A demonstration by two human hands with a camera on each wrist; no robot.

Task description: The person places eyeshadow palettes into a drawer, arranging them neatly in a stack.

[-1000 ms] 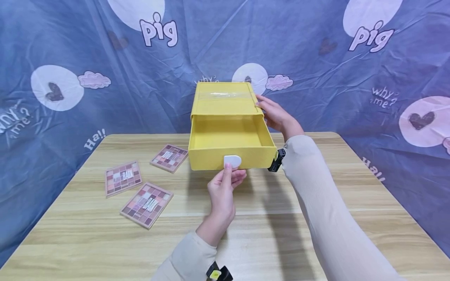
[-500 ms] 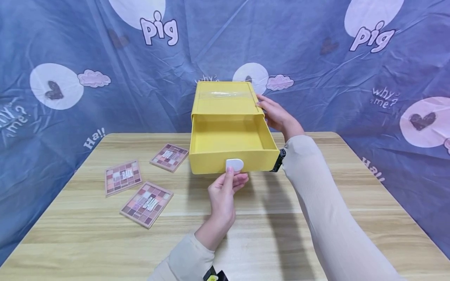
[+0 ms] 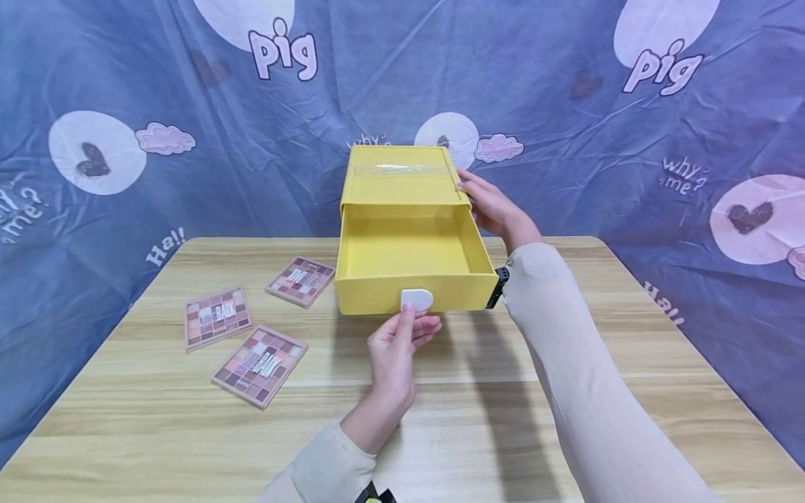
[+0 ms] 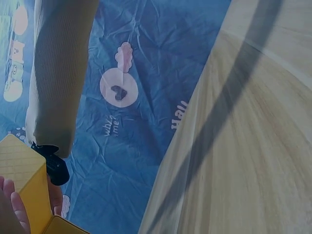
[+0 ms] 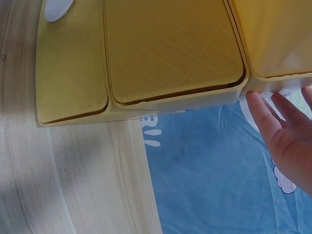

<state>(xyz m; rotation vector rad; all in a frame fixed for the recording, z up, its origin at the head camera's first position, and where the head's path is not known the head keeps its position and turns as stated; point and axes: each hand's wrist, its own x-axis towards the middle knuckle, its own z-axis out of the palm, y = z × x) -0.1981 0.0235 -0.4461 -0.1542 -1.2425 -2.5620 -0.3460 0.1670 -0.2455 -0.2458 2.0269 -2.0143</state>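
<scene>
A yellow drawer box stands at the back middle of the wooden table. Its drawer is pulled out toward me and looks empty inside. My left hand pinches the white half-round handle on the drawer front. My right hand rests flat against the right side of the box shell, fingers straight. In the right wrist view the straight fingers touch the shell's edge, and the handle shows at the top left. The left wrist view shows only a yellow corner and the right sleeve.
Three eyeshadow palettes lie on the table left of the box: one close to the drawer, one further left, one nearer me. A blue printed cloth hangs behind and round the table.
The drawer has slid a little further out toward me, with my left hand on its handle. My right hand has stayed on the box side.
</scene>
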